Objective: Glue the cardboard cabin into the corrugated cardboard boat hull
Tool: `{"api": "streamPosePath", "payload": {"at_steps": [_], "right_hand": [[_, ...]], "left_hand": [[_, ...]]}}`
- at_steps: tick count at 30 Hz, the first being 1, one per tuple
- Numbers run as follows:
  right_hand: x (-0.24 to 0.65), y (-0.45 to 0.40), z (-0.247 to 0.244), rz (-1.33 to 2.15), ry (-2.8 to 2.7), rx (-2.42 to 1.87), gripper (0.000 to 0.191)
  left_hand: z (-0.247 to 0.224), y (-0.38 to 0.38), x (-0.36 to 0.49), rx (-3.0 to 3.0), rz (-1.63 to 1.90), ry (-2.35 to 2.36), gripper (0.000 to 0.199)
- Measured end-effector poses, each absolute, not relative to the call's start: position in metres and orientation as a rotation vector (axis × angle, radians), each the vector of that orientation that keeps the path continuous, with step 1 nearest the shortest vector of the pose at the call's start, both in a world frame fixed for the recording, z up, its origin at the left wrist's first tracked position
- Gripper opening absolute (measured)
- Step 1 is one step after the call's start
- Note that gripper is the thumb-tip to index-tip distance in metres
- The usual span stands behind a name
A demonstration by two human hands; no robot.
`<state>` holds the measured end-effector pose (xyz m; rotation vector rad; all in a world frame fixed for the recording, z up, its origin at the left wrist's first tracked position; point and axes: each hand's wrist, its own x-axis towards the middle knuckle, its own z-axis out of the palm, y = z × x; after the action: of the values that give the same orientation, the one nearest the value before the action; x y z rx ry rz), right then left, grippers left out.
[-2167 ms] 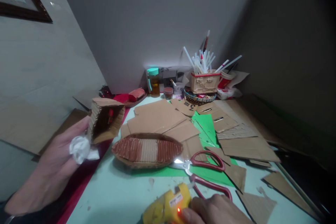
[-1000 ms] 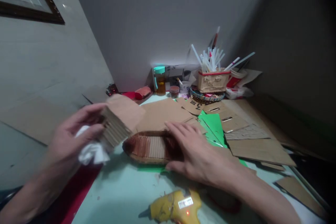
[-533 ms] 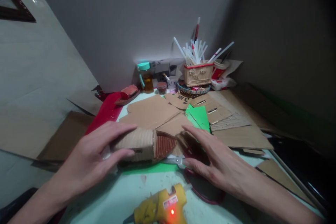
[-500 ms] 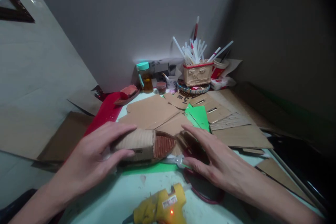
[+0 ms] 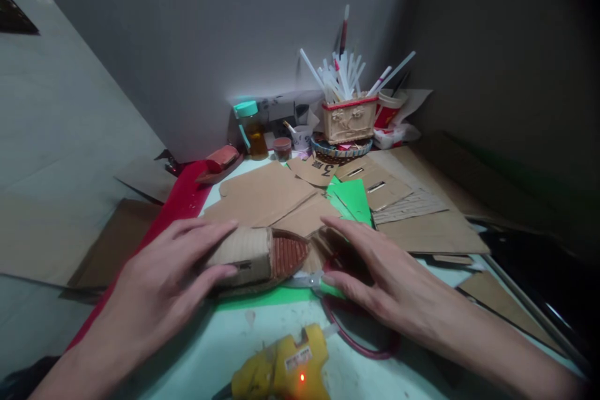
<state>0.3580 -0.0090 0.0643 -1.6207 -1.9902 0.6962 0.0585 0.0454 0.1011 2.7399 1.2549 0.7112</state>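
Note:
A small cardboard boat [image 5: 253,257] with a pale ribbed cover and a reddish-brown slatted end lies on the table. My left hand [image 5: 187,269] grips its left end, thumb on the near side and fingers over the far side. My right hand [image 5: 370,272] curves over the scissors [image 5: 313,283], whose blades point left beside the boat; its thumb is at the green inner part of the handle. The palm side of this hand is in shadow. A yellow glue gun [image 5: 285,369] with a red light lies in front of both hands.
Cardboard sheets [image 5: 267,194] and green paper [image 5: 352,199] lie behind the boat. At the back stand a bottle [image 5: 253,131], a jar [image 5: 282,149] and a box of white sticks [image 5: 349,122]. A red cloth [image 5: 180,197] runs along the left; a black object [image 5: 539,275] is at right.
The view has shifted slightly, so the background things appear higher and further left. Both hands keep nearly the same places, at the boat and the scissors.

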Motion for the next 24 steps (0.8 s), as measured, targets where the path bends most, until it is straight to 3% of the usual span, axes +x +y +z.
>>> {"api": "streamPosePath", "payload": {"at_steps": [14,24], "right_hand": [[0.355,-0.007,0.061,0.703,-2.03,-1.592,0.059],[0.349,-0.006,0.063,0.621,-2.041,-1.543,0.054]], "left_hand": [[0.098,0.037,0.054,3.012,0.563,1.198,0.058],[0.097,0.032,0.052,3.172,0.399,1.251,0.054]]}}
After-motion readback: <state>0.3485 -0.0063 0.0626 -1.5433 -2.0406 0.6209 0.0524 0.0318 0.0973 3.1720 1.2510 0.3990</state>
